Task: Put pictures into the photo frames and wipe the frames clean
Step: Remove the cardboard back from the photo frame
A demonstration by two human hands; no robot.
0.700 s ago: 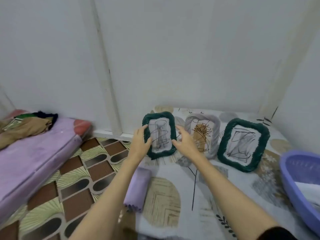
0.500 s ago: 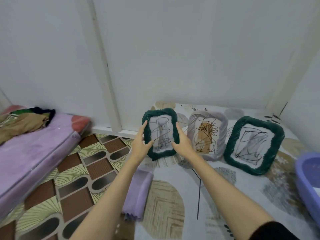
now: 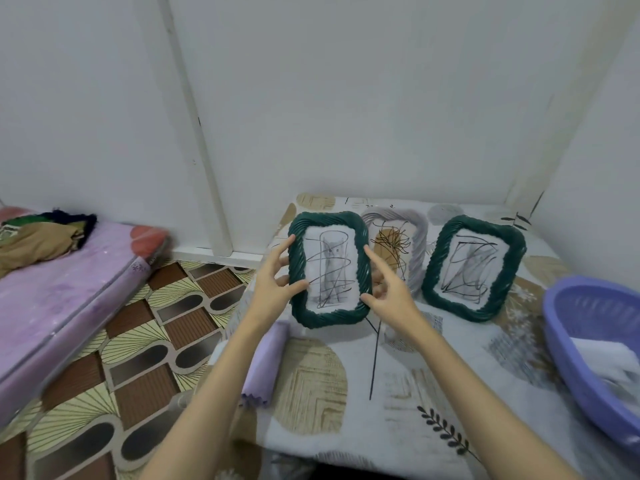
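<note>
Gripping the green frame, left hand and right hand hide the grey frame.

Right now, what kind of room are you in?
Probably a bedroom in a home: a purple mattress with clothes piled on it lies on patterned flooring, beside a cloth-covered table holding three picture frames.

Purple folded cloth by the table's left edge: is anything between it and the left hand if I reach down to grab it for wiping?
Nothing visible blocks it. The purple folded cloth lies bare on the patterned tablecloth, just below the left hand, which now holds the dark green twisted-rim photo frame.
</note>
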